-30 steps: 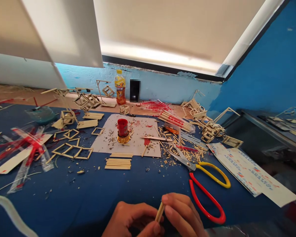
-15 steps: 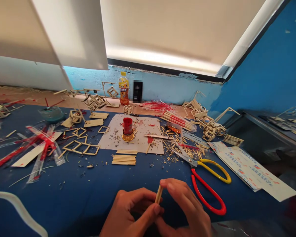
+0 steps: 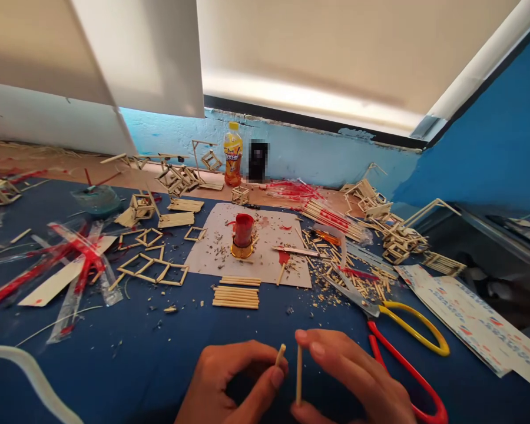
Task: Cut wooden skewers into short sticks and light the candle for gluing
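Note:
Between thumb and forefinger, my left hand (image 3: 241,380) pinches a short wooden stick (image 3: 280,355), its end poking up. My right hand (image 3: 355,374) holds a second wooden stick (image 3: 299,375) upright, with the thumb at the bottom end and a fingertip at the top. A small gap separates the two sticks. Beyond my hands lies a row of cut sticks (image 3: 235,297) on the blue tabletop. Behind it, a red candle (image 3: 244,228) in a gold-coloured base (image 3: 241,249) stands on a stained sheet of paper (image 3: 205,253).
Scissors (image 3: 371,309) with red and yellow handles lie beside my right hand. Stick frames (image 3: 152,268) and red-and-clear plastic wrappers (image 3: 82,253) are on the left. A drink bottle (image 3: 233,156) stands at the back. Printed paper strips (image 3: 459,309) lie at right. A white cable (image 3: 30,377) curves at lower left.
The two sticks, held together before, are now apart: one stays in my left hand, the other has moved right with my right hand. The whole view has shifted slightly.

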### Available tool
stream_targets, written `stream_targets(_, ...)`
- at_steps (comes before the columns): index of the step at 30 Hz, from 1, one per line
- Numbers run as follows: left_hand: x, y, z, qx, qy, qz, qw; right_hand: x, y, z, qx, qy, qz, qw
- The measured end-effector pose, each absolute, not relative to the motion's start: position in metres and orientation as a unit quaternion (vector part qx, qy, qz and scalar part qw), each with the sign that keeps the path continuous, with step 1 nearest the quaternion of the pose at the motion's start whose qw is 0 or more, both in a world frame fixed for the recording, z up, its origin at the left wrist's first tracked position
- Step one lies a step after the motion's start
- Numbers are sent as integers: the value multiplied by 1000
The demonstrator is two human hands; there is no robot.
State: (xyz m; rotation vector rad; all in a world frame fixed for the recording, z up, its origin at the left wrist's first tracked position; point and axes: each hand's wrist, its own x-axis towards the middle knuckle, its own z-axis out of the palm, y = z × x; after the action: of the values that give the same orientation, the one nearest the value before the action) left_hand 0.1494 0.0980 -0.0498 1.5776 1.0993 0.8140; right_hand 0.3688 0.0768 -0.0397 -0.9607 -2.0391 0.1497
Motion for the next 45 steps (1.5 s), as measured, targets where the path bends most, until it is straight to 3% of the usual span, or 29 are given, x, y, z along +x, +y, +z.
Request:
stream_targets(3, 127, 119, -50, 667, 525, 371, 375, 379, 95, -23, -375, -862, 83, 331)
stream_targets(7, 106, 144, -48, 673, 616, 313, 262, 372, 137, -19, -394, -873, 115, 263)
stream_targets(14, 91, 160, -49, 754, 612, 148, 185, 344, 191, -62, -419, -869, 165, 204)
stream_targets(21, 78, 190, -32, 794, 596, -31, 113, 342, 191, -66, -435, -849, 252, 162)
stream_targets(25, 95, 203, -32, 865, 481, 16, 144, 344, 193, -68, -417, -857, 250, 169)
stream_targets(29, 96, 207, -39, 844, 491, 96, 192, 345, 195, -68, -415, -852, 267, 174)
stream_targets(35, 86, 208, -44, 832, 451, 90, 310, 347, 195, -67, -398, -852, 287, 184)
stream_targets(45, 80, 209, -42, 841, 464, 94, 262, 353, 197, -69, -386, -859, 288, 176)
